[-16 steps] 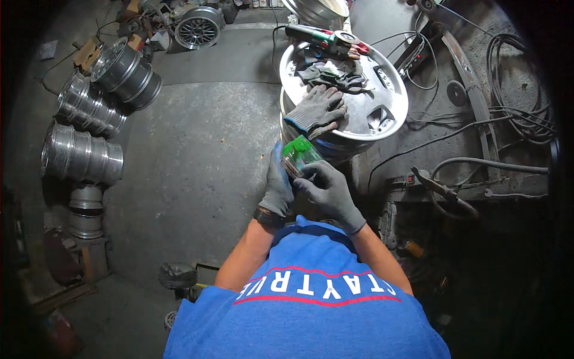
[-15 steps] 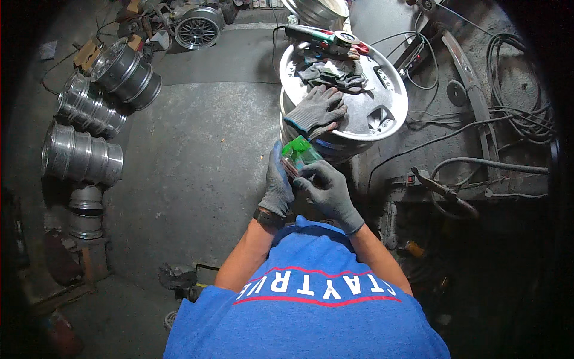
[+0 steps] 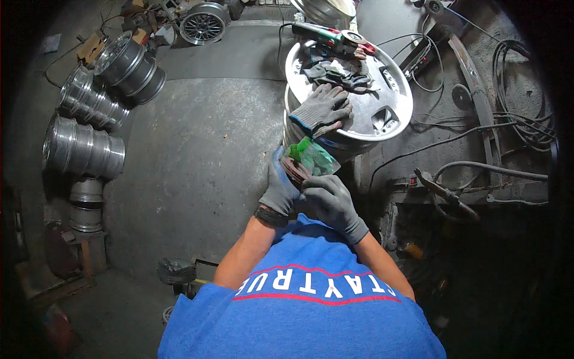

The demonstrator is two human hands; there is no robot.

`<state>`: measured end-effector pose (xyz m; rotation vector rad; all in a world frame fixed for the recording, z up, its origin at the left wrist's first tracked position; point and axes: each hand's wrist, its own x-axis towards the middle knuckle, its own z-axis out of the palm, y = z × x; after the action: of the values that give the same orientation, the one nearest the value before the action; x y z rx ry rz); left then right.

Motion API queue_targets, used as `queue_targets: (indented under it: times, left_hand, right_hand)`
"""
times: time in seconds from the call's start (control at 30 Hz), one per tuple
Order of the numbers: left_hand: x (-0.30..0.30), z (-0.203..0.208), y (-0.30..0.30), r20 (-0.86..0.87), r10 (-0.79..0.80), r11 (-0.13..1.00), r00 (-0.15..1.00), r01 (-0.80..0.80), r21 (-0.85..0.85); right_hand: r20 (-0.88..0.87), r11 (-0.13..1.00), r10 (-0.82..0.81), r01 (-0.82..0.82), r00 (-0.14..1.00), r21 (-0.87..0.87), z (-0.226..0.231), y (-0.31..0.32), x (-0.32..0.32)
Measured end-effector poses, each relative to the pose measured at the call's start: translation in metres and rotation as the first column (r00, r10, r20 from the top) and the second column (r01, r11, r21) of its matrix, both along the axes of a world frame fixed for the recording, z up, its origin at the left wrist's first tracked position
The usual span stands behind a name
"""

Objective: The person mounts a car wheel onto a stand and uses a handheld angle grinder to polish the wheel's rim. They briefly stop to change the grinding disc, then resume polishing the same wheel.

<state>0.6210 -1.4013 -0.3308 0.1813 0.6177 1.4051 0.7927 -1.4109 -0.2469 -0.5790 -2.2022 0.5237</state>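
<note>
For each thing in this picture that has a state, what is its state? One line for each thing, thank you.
left hand: gloved, holds the green packet from the left.
right hand: gloved, fingers on the packet.
green packet: held up in both hands, off any surface.
spare glove: lies flat on the wheel rim.
wheel rim: lies face up on another rim.
angle grinder: laid down on the rim's far edge.
rims at left: lie on their sides on the floor.

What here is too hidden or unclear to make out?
Head view only:
- Green packet: its contents, covered by the left hand and right hand.
- Rags on the wheel rim: a jumbled heap, too small.
- Right pit: lost in shadow.
</note>
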Motion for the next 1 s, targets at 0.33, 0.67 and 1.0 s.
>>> queue_targets:
  times: [0.33,0.67,1.0]
  left_hand:
    - [0.019,0.048,-0.003,0.019,-0.098,0.993,0.995,0.1,-0.071]
    - [0.019,0.013,-0.01,-0.273,-0.155,0.98,0.949,0.113,-0.163]
    - [0.024,0.04,-0.006,-0.191,-0.25,0.962,0.949,0.265,0.061]
  right_hand:
    - [-0.023,0.643,-0.186,0.104,0.982,-0.759,0.007,0.002,-0.006]
    - [-0.074,0.71,-0.279,0.154,0.957,-0.687,-0.01,-0.009,0.006]
    - [-0.083,0.623,-0.508,0.299,0.857,-0.723,0.032,0.015,0.093]
